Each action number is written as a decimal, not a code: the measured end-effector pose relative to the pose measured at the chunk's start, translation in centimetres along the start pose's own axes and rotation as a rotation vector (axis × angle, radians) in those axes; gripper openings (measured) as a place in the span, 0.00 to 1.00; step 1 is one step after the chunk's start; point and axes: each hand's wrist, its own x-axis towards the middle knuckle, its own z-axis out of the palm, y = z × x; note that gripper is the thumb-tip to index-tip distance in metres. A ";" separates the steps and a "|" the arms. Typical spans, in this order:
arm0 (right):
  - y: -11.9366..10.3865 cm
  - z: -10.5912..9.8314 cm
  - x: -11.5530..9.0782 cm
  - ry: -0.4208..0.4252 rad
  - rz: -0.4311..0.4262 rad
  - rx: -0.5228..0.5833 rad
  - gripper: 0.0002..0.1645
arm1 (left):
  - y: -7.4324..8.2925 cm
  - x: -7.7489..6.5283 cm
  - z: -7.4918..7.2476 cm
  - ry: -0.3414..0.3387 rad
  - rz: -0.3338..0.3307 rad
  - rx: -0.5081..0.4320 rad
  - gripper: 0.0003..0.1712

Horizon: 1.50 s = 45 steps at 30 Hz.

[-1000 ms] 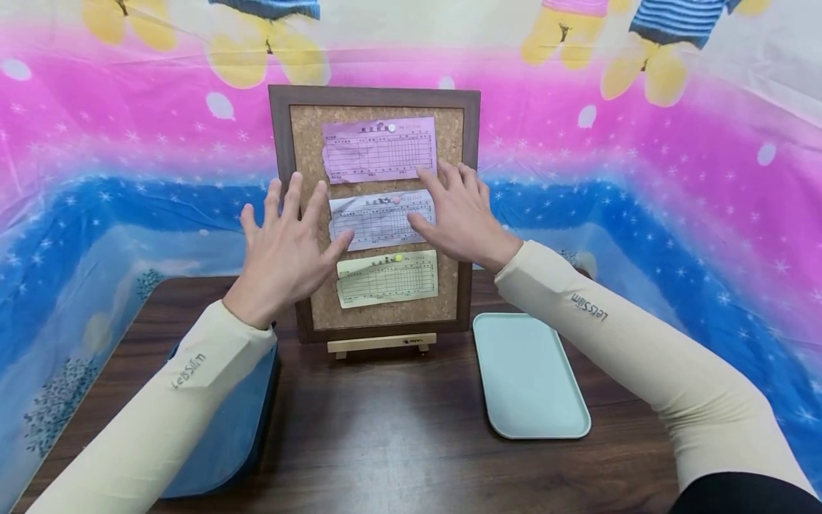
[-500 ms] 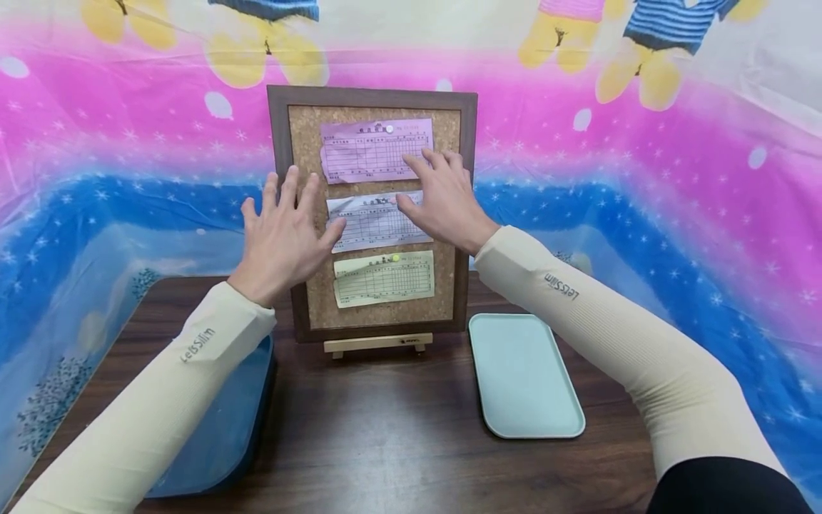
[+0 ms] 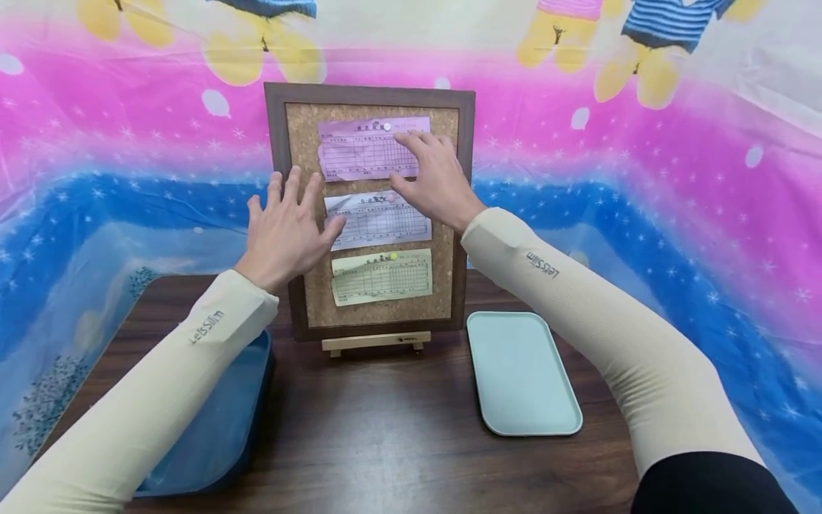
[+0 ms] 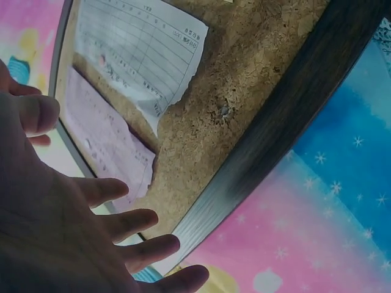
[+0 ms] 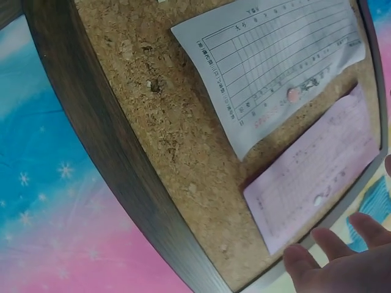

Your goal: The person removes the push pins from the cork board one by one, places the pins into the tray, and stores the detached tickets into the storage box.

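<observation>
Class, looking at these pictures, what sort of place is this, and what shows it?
Probably a staged tabletop workspace: a brightly printed cloth hangs behind a dark table, which bears a framed cork board with three pinned slips.

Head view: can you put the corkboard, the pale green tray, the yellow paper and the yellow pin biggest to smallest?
1. Corkboard
2. Pale green tray
3. Yellow paper
4. Yellow pin
</observation>
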 end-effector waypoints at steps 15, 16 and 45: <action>-0.8 1.3 3.1 0.037 0.045 0.038 0.27 | -1.5 3.2 -0.8 0.280 0.001 -0.265 0.30; -0.8 1.3 3.2 0.050 0.046 0.044 0.27 | -1.6 3.5 -0.9 0.301 -0.003 -0.290 0.29; -0.6 1.4 6.3 0.089 0.086 0.044 0.20 | 0.1 8.0 -1.1 0.242 -0.082 -0.260 0.22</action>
